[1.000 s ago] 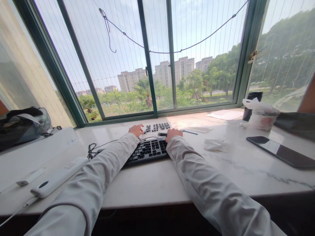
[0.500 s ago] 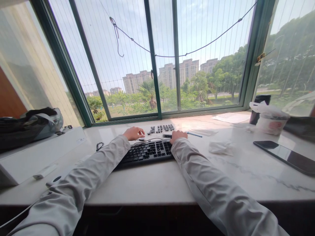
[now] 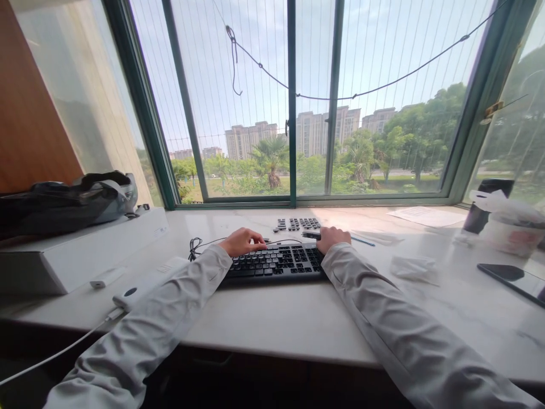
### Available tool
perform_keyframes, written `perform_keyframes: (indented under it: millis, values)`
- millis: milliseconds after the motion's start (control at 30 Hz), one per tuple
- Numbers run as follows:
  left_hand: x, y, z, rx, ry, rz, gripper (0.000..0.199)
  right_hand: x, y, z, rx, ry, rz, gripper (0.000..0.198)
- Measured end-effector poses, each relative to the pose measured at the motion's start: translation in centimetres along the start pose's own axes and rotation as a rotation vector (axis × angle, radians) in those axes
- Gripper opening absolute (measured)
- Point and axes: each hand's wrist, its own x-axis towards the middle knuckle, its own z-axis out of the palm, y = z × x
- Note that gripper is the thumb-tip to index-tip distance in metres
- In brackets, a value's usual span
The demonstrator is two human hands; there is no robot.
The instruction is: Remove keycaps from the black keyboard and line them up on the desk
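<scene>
A black keyboard (image 3: 272, 267) lies in front of me on the white marble-patterned table. Keys at its right look like dark squares without caps. My left hand (image 3: 242, 242) is at the keyboard's upper left, thumb and fingers close together over the top keys; anything between them is too small to make out. My right hand (image 3: 334, 238) is closed around the upper right corner of the keyboard, its fingertips partly hidden. A dark slim object (image 3: 311, 234) shows beside its knuckles; I cannot tell if it is held. Loose keycaps (image 3: 298, 224) lie in rows behind the keyboard.
A blue pen-like stick (image 3: 364, 241) and a crumpled clear bag (image 3: 412, 267) lie to the right, with a phone (image 3: 513, 278) and bagged tub (image 3: 513, 227) beyond. At left are a white box (image 3: 85, 250) carrying a dark bag, a power strip (image 3: 131, 292) and a coiled cable (image 3: 195, 245).
The view has turned left. My left hand has come down from behind the keyboard onto its top keys. My right hand stays at the upper right corner.
</scene>
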Motion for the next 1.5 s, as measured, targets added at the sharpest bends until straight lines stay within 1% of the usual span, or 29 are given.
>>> perform_keyframes:
  millis: [100,167,233,300,333,400,433,500,533,600,700,800,933,1067,1167,1367,1500]
  values:
    - [-0.4,0.4,0.4,-0.07,-0.024,0.03,0.042,-0.7,-1.1,-0.4,-0.007,0.113,-0.095,0.027]
    - [-0.7,0.8,0.5,-0.135,-0.056,0.058,0.043,-1.4,-2.3,-0.6,0.074,0.216,-0.197,0.025]
    - [-0.9,1.2,0.4,-0.207,-0.102,0.099,0.043,-2.2,-3.8,-0.4,0.242,0.308,-0.291,0.021]
    - [-1.1,1.6,0.2,-0.259,-0.154,0.126,0.043,-3.2,-5.4,-0.1,0.514,0.344,-0.384,0.02]
    - [-1.2,1.7,0.1,-0.27,-0.175,0.131,0.043,-3.7,-6.3,0.1,0.686,0.337,-0.433,0.025]
    - [-1.3,1.8,-0.1,-0.272,-0.206,0.134,0.042,-4.7,-7.9,0.5,1.081,0.288,-0.481,0.038]
    - [-1.3,1.8,-0.1,-0.269,-0.216,0.133,0.043,-5.2,-8.7,0.6,1.287,0.223,-0.472,0.042]
    - [-1.3,1.8,-0.1,-0.262,-0.237,0.129,0.044,-6.2,-10.1,0.6,1.667,0.073,-0.386,0.044]
    - [-1.2,1.7,0.0,-0.261,-0.245,0.127,0.044,-6.5,-10.7,0.5,1.81,0.0,-0.333,0.043]
    - [-1.2,1.6,0.2,-0.268,-0.248,0.126,0.045,-7.1,-11.4,0.3,1.969,-0.138,-0.246,0.043]
    - [-1.2,1.4,0.4,-0.3,-0.235,0.135,0.043,-7.3,-11.7,0.0,2.037,-0.265,-0.141,0.045]
    - [-1.2,1.3,0.6,-0.317,-0.234,0.136,0.041,-7.1,-11.5,0.2,2.067,-0.314,-0.061,0.047]
    - [-1.2,1.5,0.5,-0.306,-0.235,0.129,0.042,-6.9,-11.4,0.5,2.112,-0.358,0.005,0.046]
    - [-1.3,1.6,0.5,-0.304,-0.238,0.111,0.043,-6.9,-11.5,0.6,2.149,-0.353,0.043,0.045]
    - [-1.3,1.6,0.5,-0.311,-0.237,0.108,0.043,-6.8,-11.6,0.6,2.164,-0.331,0.05,0.044]
    - [-1.2,1.6,0.6,-0.317,-0.236,0.105,0.042,-7.0,-11.6,0.6,2.206,-0.339,0.073,0.042]
    - [-1.3,1.6,0.6,-0.336,-0.222,0.123,0.041,-7.1,-11.7,0.4,2.195,-0.326,0.058,0.042]
